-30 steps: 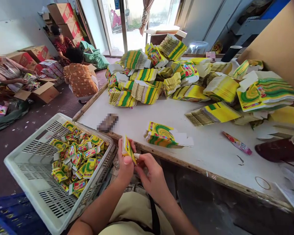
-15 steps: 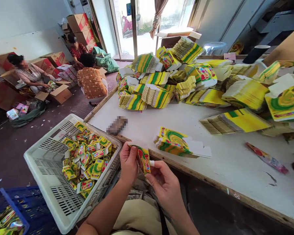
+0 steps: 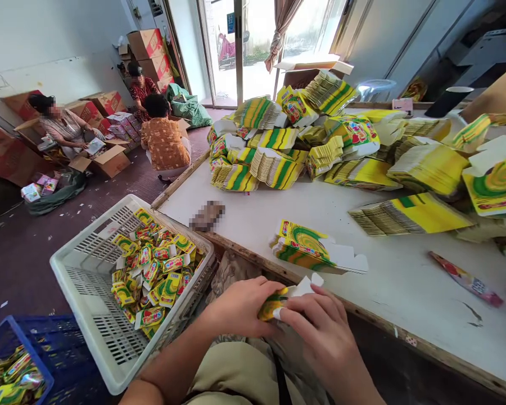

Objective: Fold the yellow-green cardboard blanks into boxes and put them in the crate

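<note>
Over my lap, at the table's front edge, my left hand (image 3: 241, 306) is wrapped round a small yellow and green cardboard carton (image 3: 269, 309). My right hand (image 3: 322, 332) has its fingers closed on the carton's other end, where white flaps stick out past the fingertips. A white wrap covers one right fingertip. Both hands hide much of the carton. Just beyond them on the table lies a stack of flattened cartons (image 3: 301, 241), white flaps pointing right. To my left, a white plastic basket (image 3: 78, 309) holds many folded cartons (image 3: 168, 289).
Piled bundles of flat cartons (image 3: 278, 163) cover the table's (image 3: 329, 208) far side. A pink tapered packet (image 3: 468, 278) lies at right. A blue crate (image 3: 69, 351) stands at lower left. Several people sit or squat on the floor by cardboard boxes (image 3: 113, 160).
My hands have moved right and turned the carton, so its white flaps now point up and right. My right hand has shifted onto the flap end. The view has shifted slightly.
</note>
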Motion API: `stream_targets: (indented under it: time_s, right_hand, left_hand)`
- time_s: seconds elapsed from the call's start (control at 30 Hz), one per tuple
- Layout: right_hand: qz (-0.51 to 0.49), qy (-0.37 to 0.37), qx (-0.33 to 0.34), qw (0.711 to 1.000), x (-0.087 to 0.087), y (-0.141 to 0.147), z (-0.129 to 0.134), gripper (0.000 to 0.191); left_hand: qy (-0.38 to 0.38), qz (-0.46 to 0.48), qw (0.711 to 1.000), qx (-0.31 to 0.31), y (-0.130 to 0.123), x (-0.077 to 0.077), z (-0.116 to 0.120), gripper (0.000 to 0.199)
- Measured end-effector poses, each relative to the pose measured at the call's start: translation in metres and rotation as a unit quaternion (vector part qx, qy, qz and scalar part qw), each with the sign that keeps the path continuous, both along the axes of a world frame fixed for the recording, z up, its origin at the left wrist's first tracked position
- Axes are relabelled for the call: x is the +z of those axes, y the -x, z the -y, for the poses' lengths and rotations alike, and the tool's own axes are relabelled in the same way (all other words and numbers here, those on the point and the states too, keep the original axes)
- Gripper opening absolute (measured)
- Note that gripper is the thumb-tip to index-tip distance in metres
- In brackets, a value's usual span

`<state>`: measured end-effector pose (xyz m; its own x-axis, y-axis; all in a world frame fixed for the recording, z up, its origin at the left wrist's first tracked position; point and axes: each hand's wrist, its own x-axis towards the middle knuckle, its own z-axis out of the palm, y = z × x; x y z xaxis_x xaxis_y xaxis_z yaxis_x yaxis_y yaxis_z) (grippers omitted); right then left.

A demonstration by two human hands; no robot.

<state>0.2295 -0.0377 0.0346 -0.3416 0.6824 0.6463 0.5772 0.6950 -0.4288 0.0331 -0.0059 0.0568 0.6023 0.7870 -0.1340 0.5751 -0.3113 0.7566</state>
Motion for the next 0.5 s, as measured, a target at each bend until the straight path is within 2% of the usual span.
stream_targets:
  time_s: [0.07, 0.13, 0.17, 0.23, 0.3, 0.37, 0.43, 0.5]
  right_hand:
    - [-0.078, -0.001, -0.08, 0.994, -0.009, 0.003, -0.002, 0.019]
    - [-0.206, 0.052, -0.175, 0.961, -0.021, 0.006, -0.004, 0.044]
    - [-0.276, 0.109, -0.196, 0.935, -0.027, 0.008, -0.005, 0.055]
    - [-0.394, 0.269, -0.15, 0.866, -0.038, 0.014, -0.005, 0.059]
    - [-0.469, 0.412, -0.053, 0.779, -0.047, 0.019, -0.005, 0.053]
    - [-0.501, 0.49, 0.013, 0.713, -0.053, 0.022, -0.006, 0.051]
    - [-0.503, 0.515, 0.035, 0.693, -0.056, 0.021, -0.009, 0.053]
    - [-0.486, 0.517, 0.031, 0.704, -0.058, 0.017, -0.01, 0.055]
  left_hand:
    - [0.002, -0.002, 0.999, 0.039, -0.009, -0.017, -0.001, 0.08]
    - [-0.016, 0.012, 0.996, 0.082, -0.015, -0.027, 0.0, 0.083]
    - [-0.026, 0.018, 0.995, 0.09, -0.017, -0.029, 0.0, 0.081]
    - [-0.048, 0.031, 0.995, 0.08, -0.02, -0.03, 0.001, 0.077]
    - [-0.074, 0.055, 0.994, 0.055, -0.024, -0.031, 0.001, 0.077]
    - [-0.101, 0.084, 0.991, 0.037, -0.027, -0.033, 0.001, 0.078]
    - [-0.125, 0.106, 0.986, 0.032, -0.028, -0.035, 0.0, 0.072]
    - [-0.14, 0.109, 0.983, 0.036, -0.028, -0.037, -0.001, 0.064]
